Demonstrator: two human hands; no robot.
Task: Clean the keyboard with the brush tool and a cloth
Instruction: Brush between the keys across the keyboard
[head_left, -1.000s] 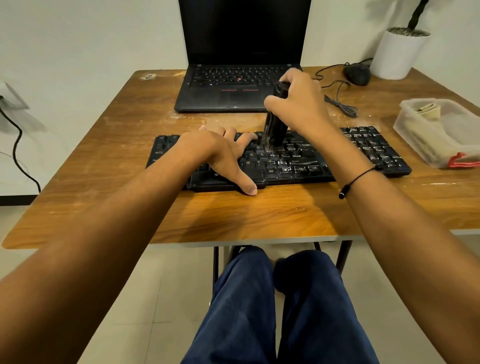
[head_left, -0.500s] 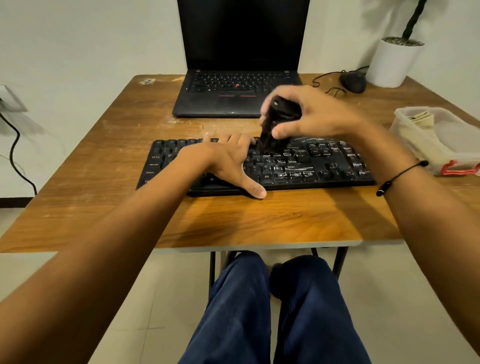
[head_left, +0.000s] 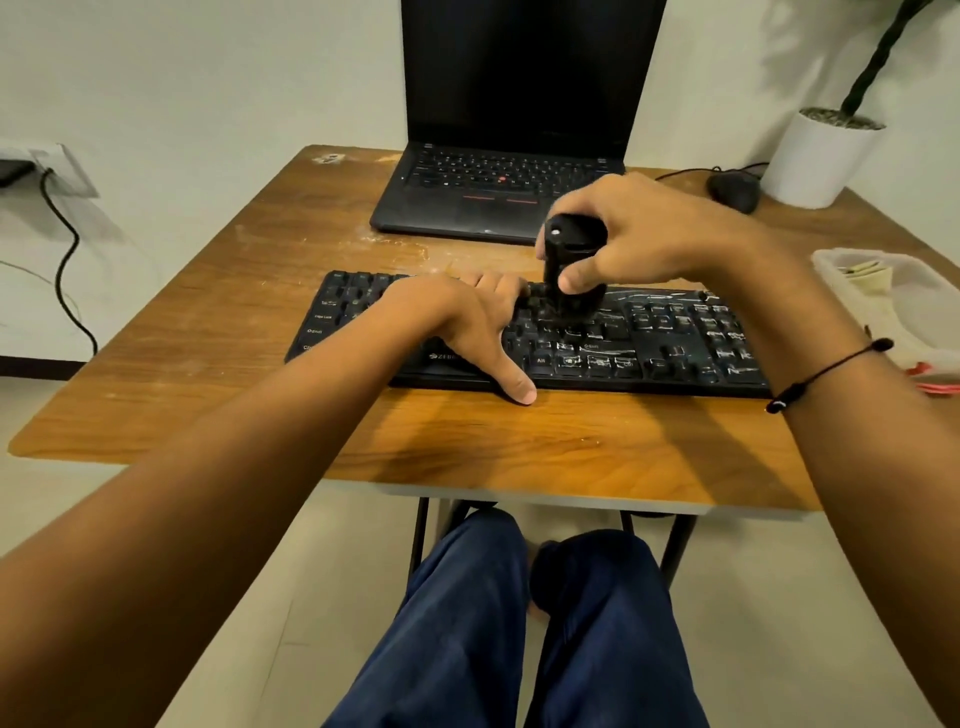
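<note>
1. So, the keyboard (head_left: 649, 343) is sitting flat on the wooden table (head_left: 260, 332), close to the front edge, and its black keys are looking pretty smeared with whitish streaks, mostly on the right half.
2. The brush (head_left: 569, 260) is standing roughly upright on the middle of the keyboard, its lower end pressing into the keys. The bristles are too dark to make out.
3. The right hand (head_left: 639, 234) is gripping the brush from the right, fingers wrapping round the top and the thumb clamping against the front of the barrel. A thin black cord bracelet (head_left: 826, 371) is sitting on that wrist.
4. The left hand (head_left: 457, 317) is lying flat on the left half of the keyboard, fingers stretched out and relaxed, just beside the brush. Its thumb is pointing down over the front edge, tip touching the table.
5. Behind the keyboard, a black laptop (head_left: 519, 130) is standing open with a dark screen.
6. A mouse (head_left: 735, 189) and a white plant pot (head_left: 821, 156) are sitting at the back right corner.
7. A clear plastic tub (head_left: 883, 296) is sitting at the right edge, holding something pale, can't tell what.
8. Blue trousers (head_left: 493, 623) are showing under the table.
</note>
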